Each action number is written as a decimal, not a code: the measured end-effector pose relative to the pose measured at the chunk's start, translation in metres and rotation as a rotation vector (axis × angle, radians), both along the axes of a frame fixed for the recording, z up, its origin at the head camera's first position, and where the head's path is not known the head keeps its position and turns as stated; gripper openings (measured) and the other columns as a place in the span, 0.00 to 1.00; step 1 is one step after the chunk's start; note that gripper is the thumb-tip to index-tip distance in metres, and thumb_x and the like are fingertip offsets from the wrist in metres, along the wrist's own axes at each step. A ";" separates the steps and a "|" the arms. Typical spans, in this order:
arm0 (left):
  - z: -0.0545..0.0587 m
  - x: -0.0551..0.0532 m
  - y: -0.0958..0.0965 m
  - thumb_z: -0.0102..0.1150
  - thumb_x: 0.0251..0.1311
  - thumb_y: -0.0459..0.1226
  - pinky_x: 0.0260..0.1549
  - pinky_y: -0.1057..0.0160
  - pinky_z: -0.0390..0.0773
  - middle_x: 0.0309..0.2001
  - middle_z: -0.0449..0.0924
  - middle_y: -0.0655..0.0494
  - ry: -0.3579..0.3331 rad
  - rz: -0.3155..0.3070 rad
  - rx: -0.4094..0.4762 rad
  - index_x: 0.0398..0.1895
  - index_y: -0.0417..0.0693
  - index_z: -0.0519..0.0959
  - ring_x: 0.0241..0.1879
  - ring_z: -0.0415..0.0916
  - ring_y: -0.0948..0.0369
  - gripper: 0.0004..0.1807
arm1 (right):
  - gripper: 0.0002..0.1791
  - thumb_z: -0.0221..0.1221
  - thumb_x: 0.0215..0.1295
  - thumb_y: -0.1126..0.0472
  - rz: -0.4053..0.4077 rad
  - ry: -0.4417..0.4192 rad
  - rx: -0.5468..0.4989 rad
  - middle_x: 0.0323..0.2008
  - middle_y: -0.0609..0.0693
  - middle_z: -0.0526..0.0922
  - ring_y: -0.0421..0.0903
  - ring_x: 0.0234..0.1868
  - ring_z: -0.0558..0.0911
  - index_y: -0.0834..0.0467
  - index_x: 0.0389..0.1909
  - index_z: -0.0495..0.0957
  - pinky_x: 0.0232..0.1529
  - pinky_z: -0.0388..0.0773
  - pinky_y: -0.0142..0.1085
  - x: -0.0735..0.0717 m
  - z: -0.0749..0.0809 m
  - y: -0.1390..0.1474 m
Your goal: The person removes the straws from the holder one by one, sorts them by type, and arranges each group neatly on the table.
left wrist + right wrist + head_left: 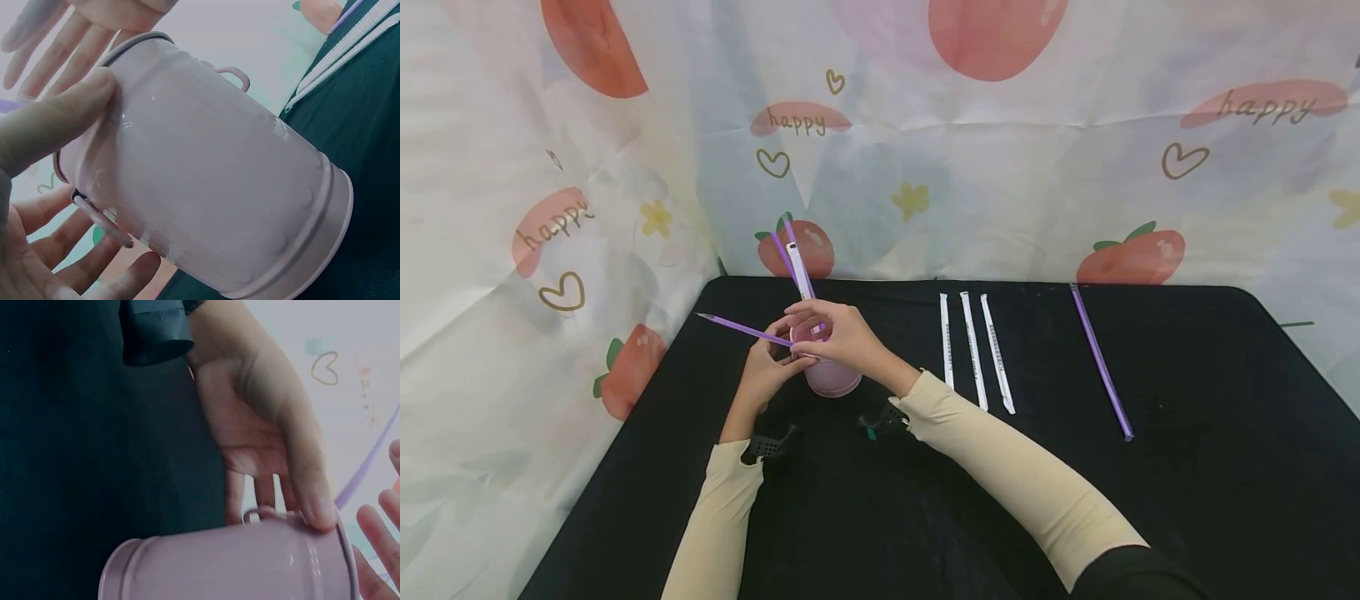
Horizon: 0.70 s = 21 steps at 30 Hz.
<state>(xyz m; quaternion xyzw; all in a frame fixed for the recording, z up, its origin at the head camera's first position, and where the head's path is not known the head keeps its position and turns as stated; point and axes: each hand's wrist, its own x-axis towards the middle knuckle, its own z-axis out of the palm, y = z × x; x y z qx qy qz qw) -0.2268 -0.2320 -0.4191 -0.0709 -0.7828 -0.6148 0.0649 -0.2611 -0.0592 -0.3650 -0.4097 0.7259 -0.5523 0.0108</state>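
Note:
Both hands hold a small pink pail (pixel 833 381) with looped side handles, tilted with its mouth away from me. My left hand (pixel 766 371) grips near the rim, its thumb (pixel 69 115) on the wall and its fingers by one handle (pixel 103 222). From the other side my right hand (pixel 842 333) grips it, thumb (pixel 319 506) pressed near the rim. Out of the mouth lean a white paper-wrapped straw (pixel 800 271), two purple straw-like sticks (pixel 782 256) behind it, and another purple stick (pixel 737 327) pointing left with a pale pointed end.
Right of the pail, three white paper-wrapped straws (pixel 973 350) lie side by side on the black tabletop (pixel 865 517). A purple straw-like stick (pixel 1101 362) lies farther right. A printed curtain (pixel 880 167) hangs behind and along the left side.

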 end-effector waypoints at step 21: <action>0.003 0.002 0.000 0.62 0.52 0.25 0.56 0.51 0.74 0.58 0.70 0.36 -0.030 0.068 -0.018 0.62 0.35 0.65 0.56 0.69 0.51 0.31 | 0.15 0.64 0.55 0.70 -0.010 0.053 0.067 0.40 0.55 0.86 0.45 0.40 0.84 0.62 0.45 0.81 0.42 0.82 0.29 0.005 -0.003 -0.021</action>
